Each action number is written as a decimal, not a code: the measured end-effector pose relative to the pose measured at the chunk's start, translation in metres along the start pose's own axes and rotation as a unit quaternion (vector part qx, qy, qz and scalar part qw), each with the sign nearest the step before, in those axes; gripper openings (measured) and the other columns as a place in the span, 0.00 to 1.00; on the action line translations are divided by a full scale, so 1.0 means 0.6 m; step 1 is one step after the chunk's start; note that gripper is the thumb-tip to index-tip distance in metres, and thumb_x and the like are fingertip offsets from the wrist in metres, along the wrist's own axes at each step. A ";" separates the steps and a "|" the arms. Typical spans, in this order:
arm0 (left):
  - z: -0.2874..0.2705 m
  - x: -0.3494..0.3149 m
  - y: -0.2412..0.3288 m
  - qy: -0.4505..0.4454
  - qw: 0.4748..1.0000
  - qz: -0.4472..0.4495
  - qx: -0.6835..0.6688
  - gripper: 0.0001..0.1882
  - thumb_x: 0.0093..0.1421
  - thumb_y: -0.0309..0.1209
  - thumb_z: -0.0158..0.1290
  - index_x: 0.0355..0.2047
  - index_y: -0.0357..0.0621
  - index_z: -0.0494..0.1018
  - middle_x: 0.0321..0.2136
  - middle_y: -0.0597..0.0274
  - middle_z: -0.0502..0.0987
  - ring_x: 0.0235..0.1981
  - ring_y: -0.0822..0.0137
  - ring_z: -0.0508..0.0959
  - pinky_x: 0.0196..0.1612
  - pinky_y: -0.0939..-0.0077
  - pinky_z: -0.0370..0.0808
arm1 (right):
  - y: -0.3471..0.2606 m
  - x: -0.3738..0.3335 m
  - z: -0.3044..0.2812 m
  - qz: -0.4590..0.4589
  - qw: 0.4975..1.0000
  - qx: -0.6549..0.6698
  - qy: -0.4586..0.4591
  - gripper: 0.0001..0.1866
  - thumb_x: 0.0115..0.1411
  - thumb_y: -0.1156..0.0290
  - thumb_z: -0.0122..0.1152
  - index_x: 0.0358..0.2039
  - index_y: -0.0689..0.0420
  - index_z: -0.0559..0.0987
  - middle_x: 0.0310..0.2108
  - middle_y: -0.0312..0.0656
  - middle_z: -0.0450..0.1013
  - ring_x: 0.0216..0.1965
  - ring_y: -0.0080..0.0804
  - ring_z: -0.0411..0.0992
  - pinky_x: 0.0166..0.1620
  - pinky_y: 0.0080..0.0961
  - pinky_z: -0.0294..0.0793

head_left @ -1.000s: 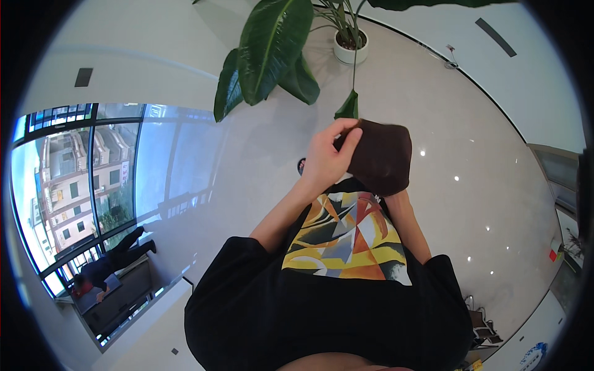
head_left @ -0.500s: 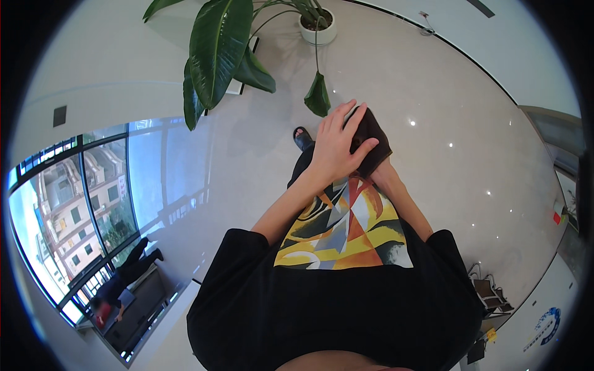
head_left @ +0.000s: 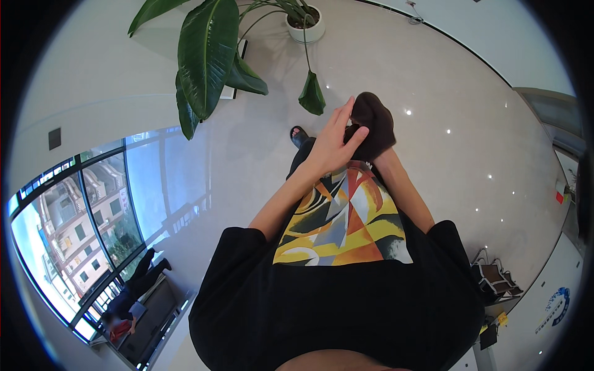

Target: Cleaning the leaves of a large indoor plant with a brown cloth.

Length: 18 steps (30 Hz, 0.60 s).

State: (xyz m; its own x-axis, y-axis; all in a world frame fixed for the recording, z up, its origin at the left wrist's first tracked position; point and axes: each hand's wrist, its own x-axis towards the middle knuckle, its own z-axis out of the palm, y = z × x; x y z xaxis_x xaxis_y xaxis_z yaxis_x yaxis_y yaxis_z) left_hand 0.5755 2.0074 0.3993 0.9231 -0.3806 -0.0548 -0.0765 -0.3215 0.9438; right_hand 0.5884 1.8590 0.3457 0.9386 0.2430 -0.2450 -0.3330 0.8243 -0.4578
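Head view: the dark-brown, rounded, soft-looking piece (head_left: 376,122), long axis pointing away from you, lies just right of your left hand (head_left: 336,139), thumb spread from straight fingers, and covers your right hand beyond its wrist (head_left: 385,161), grip impossible to tell.

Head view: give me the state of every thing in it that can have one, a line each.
Brown fabric, held up, bunched and bulging
Left hand, open, fingers extended, thumb apart
Right hand, hidden by the brown fabric; grip unclear
White pot, upright, planted
Low leaf, hanging
Black sandal, worn
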 end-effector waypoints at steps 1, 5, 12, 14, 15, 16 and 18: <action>0.002 -0.007 -0.015 0.002 1.000 -0.017 -0.012 0.35 0.66 0.40 0.50 0.67 0.39 0.51 0.57 0.48 0.65 0.55 0.56 0.70 0.57 0.66 0.67 | -0.001 -0.003 0.016 0.006 1.000 0.001 -0.001 0.10 0.64 0.62 0.52 0.39 0.54 0.74 0.36 0.36 0.73 0.35 0.28 0.73 0.37 0.25 0.76; -0.003 -0.027 -0.041 0.008 0.999 -0.048 -0.019 0.34 0.67 0.40 0.49 0.67 0.40 0.51 0.58 0.49 0.64 0.54 0.58 0.70 0.55 0.67 0.68 | -0.009 -0.008 0.029 -0.110 0.864 -0.487 0.063 0.11 0.64 0.59 0.49 0.36 0.53 0.73 0.35 0.40 0.72 0.37 0.35 0.73 0.38 0.33 0.75; 0.044 -0.016 -0.223 0.045 0.972 -0.194 -0.123 0.27 0.65 0.40 0.51 0.60 0.39 0.63 0.53 0.48 0.71 0.47 0.60 0.76 0.49 0.71 0.72 | -0.028 0.005 -0.025 -0.170 0.654 -0.737 0.011 0.13 0.65 0.57 0.48 0.36 0.53 0.72 0.37 0.44 0.73 0.37 0.38 0.72 0.40 0.38 0.73; 0.063 -0.033 -0.344 0.077 0.958 -0.271 -0.058 0.26 0.60 0.40 0.54 0.55 0.38 0.69 0.46 0.46 0.76 0.42 0.56 0.80 0.47 0.69 0.74 | -0.029 -0.003 -0.028 -0.180 0.610 -0.772 0.003 0.13 0.66 0.57 0.47 0.36 0.53 0.72 0.37 0.44 0.73 0.37 0.38 0.71 0.40 0.37 0.72; 0.053 -0.053 -0.400 0.092 0.951 -0.295 -0.005 0.25 0.58 0.39 0.57 0.53 0.39 0.71 0.44 0.47 0.78 0.41 0.56 0.80 0.48 0.69 0.74 | -0.016 -0.005 -0.030 -0.178 0.614 -0.769 -0.002 0.13 0.66 0.57 0.47 0.36 0.53 0.72 0.37 0.44 0.73 0.37 0.38 0.71 0.40 0.37 0.72; 0.050 -0.067 -0.443 0.091 0.951 -0.296 -0.006 0.25 0.58 0.39 0.57 0.53 0.39 0.71 0.44 0.47 0.78 0.41 0.56 0.80 0.48 0.69 0.74 | -0.002 -0.011 -0.044 -0.130 0.733 -0.667 0.010 0.12 0.66 0.58 0.48 0.37 0.54 0.72 0.38 0.44 0.73 0.37 0.37 0.72 0.40 0.35 0.72; 0.050 -0.063 -0.508 0.138 0.913 -0.380 0.044 0.26 0.52 0.36 0.60 0.51 0.39 0.72 0.44 0.46 0.78 0.43 0.55 0.80 0.48 0.66 0.74 | 0.000 -0.016 -0.066 -0.081 0.827 -0.556 0.030 0.11 0.65 0.59 0.49 0.37 0.54 0.71 0.38 0.43 0.73 0.37 0.37 0.72 0.40 0.34 0.72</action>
State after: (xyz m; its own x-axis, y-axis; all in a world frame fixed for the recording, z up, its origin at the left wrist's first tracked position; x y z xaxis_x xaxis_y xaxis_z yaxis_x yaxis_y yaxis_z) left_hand 0.5530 2.0939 0.1040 0.7806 0.2104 -0.5885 0.6078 -0.4748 0.6365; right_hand 0.5759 1.8364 0.3146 0.9839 0.1216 -0.1311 -0.1133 -0.1434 -0.9832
